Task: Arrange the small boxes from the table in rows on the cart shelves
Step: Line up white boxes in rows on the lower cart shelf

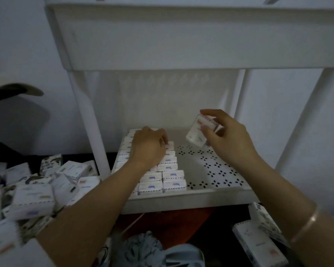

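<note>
- While the right grip [228, 139] holds a small box [198, 132] tilted in the air, thumb on its near face and fingers curled over its far edge, the left grip [148, 145] lies lower down on the rows
- Fingers of the left grip bend down onto the end box [170, 146] at the far end of one row; whether they pinch it or only press on it cannot be told
- Rows of boxes [170, 174] stand packed side by side on the left part of the lower shelf [216, 166], from its front rim towards the back; the held box hangs above the right part, which shows a pattern of small holes
- Lower shelf belongs to a white cart [96, 122], whose upper shelf [181, 39] spans above both hands
- Heap of loose boxes [33, 195] lies on the dark tabletop [19, 158] left of the cart, right beside the left forearm
- Few more boxes [258, 239] lie at the lower right, partly under the right forearm
- Thin bracelet [307, 226] circles the right wrist
</note>
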### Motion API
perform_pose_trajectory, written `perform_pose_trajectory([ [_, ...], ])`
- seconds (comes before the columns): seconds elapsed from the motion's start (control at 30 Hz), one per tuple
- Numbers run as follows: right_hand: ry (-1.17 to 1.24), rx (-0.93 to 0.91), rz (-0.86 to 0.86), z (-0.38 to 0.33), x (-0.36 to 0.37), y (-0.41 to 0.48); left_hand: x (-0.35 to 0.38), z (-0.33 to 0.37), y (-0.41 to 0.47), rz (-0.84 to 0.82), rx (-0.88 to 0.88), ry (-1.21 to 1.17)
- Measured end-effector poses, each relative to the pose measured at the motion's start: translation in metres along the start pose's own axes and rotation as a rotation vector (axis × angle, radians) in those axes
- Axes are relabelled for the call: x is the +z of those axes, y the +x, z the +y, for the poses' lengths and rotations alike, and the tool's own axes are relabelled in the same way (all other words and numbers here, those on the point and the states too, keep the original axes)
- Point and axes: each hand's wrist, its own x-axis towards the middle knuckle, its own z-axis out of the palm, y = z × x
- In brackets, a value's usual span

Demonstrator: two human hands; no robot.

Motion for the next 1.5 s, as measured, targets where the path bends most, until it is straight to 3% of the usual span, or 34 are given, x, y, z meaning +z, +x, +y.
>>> perform_pose_trajectory([
  [0.07, -0.253, -0.094, 0.042, 0.002, 0.016, 0.023, 0.001, -0.002, 0.001, 0.034, -0.081, -0.038],
  [0.13, -0.321, -0.104, -0.02, 0.006, 0.036, 0.047, -0.001, -0.001, 0.0, 0.066, -0.1, -0.066],
  [0.3, -0.083, 0.089, -0.189, 0.015, 0.081, 0.079, -0.005, 0.003, -0.002, 0.152, -0.023, -0.05],
  [0.47, 0.303, 0.167, -0.418, 0.014, 0.097, 0.075, -0.006, 0.005, -0.002, 0.121, -0.091, -0.074],
  [0.63, 0.385, 0.302, -0.561, 0.013, 0.092, 0.07, -0.006, 0.006, 0.001, 0.072, -0.136, -0.028],
  [0.77, 0.27, 0.305, -0.572, 0.009, 0.099, 0.058, -0.007, 0.007, 0.001, 0.114, -0.106, 0.002],
  [0.9, -0.075, 0.119, -0.596, 0.008, 0.086, 0.052, -0.017, 0.016, -0.005, 0.256, -0.026, -0.029],
  [1.0, -0.144, 0.049, -0.57, -0.001, 0.059, 0.041, -0.028, 0.024, -0.005, 0.276, 0.0, -0.041],
  [1.17, -0.054, -0.039, -0.467, -0.008, 0.001, -0.01, -0.066, 0.065, -0.013, 0.12, -0.084, -0.164],
  [1.23, -0.025, -0.093, -0.387, -0.007, -0.026, -0.038, -0.078, 0.088, -0.027, -0.018, -0.058, -0.221],
  [1.33, -0.043, -0.081, -0.35, 0.0, -0.068, -0.082, -0.08, 0.118, -0.066, -0.326, 0.032, -0.27],
  [1.5, -0.231, 0.079, -0.348, 0.025, -0.112, -0.14, -0.059, 0.157, -0.118, -0.645, 0.255, -0.172],
])
